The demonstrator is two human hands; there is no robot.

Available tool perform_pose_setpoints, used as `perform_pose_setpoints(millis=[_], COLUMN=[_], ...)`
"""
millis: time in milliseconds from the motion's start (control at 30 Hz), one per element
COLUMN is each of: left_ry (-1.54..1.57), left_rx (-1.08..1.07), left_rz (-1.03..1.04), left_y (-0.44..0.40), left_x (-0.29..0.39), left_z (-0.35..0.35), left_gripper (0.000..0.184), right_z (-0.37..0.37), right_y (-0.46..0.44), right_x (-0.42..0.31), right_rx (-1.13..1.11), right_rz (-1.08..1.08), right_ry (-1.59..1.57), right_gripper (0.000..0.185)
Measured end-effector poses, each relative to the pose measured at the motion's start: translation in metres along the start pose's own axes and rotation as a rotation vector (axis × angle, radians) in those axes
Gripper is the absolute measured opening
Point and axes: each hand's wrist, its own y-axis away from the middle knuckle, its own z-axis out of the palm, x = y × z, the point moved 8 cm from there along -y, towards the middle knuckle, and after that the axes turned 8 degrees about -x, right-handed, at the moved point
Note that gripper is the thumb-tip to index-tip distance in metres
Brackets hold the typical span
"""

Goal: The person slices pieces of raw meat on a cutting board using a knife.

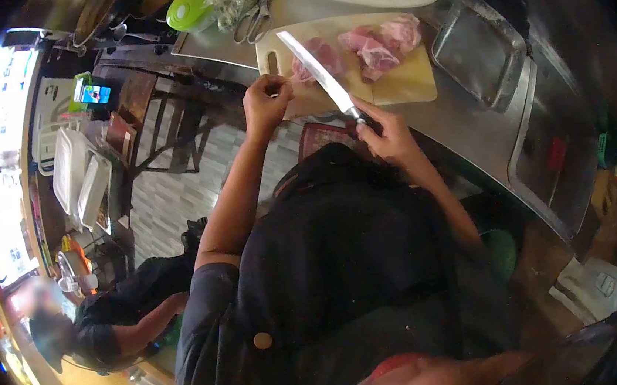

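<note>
The right hand (388, 136) has its fingers wrapped around the knife (321, 75), its blade over the cutting board (420, 81) and pink raw meat (369, 51). The left hand (268, 101) is curled by the board; I can't tell if it grips anything.

The meat (371, 53) is pale pink on a cream cutting board (417, 87). The floor (176, 201) has grey-and-white streaks.
</note>
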Motion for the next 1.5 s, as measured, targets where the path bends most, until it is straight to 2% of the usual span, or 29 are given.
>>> perform_pose_setpoints(millis=[33, 100, 167, 267, 367, 467, 567, 767, 867, 967, 1067, 1267, 1367, 1500], left_ry=[0.073, 0.272, 0.521, 0.717, 0.737, 0.385, -0.088, -0.318, -0.446, -0.574, -0.556, -0.486, -0.391, -0.424], left_rx=[-0.021, -0.052, -0.072, -0.052, -0.155, -0.108, -0.094, -0.289, -0.186, -0.208, -0.132, -0.146, -0.088, -0.048], left_rz=[0.001, -0.031, -0.098, -0.111, -0.258, -0.243, -0.117, -0.138, 0.075, 0.023, 0.096, 0.045, 0.084, 0.112], left_y=[-0.001, -0.002, -0.003, -0.007, -0.005, -0.01, -0.013, -0.014, -0.018, -0.016, -0.007, 0.0, 0.005, 0.008], left_x=[-0.002, -0.005, -0.007, -0.011, -0.016, -0.013, 0.007, 0.015, 0.018, 0.013, 0.017, 0.017, 0.017, 0.016], left_z=[0.003, 0.011, 0.02, 0.023, 0.028, 0.027, 0.022, 0.026, 0.021, 0.02, 0.018, 0.015, 0.014, 0.01], left_gripper=[0.016, 0.016, 0.016, 0.022, 0.027, 0.038, 0.042, 0.028, 0.028, 0.026, 0.024, 0.021, 0.019, 0.018], right_z=[-0.004, -0.009, -0.014, -0.019, -0.02, -0.019, -0.016, -0.013, -0.01, -0.004, 0.002, 0.009, 0.01, 0.013], right_y=[0.01, 0.024, 0.031, 0.041, 0.046, 0.049, 0.051, 0.048, 0.046, 0.047, 0.049, 0.052, 0.042, 0.028], right_x=[-0.005, -0.007, -0.006, -0.002, -0.006, -0.016, -0.013, -0.011, -0.017, -0.015, -0.015, -0.001, -0.002, -0.018], right_rx=[-0.018, -0.015, 0.017, 0.032, 0.024, 0.017, -0.016, -0.055, -0.115, -0.113, -0.161, -0.172, -0.173, -0.123], right_rz=[0.117, 0.175, 0.084, 0.05, 0.034, -0.005, 0.058, 0.033, 0.072, -0.029, -0.044, -0.076, -0.09, -0.124], right_ry=[-0.026, -0.03, 0.007, 0.051, 0.106, 0.186, 0.147, 0.14, 0.194, 0.29, 0.356, 0.451, 0.438, 0.45], right_gripper=[0.049, 0.048, 0.049, 0.049, 0.051, 0.052, 0.053, 0.055, 0.056, 0.059, 0.061, 0.066, 0.065, 0.057])
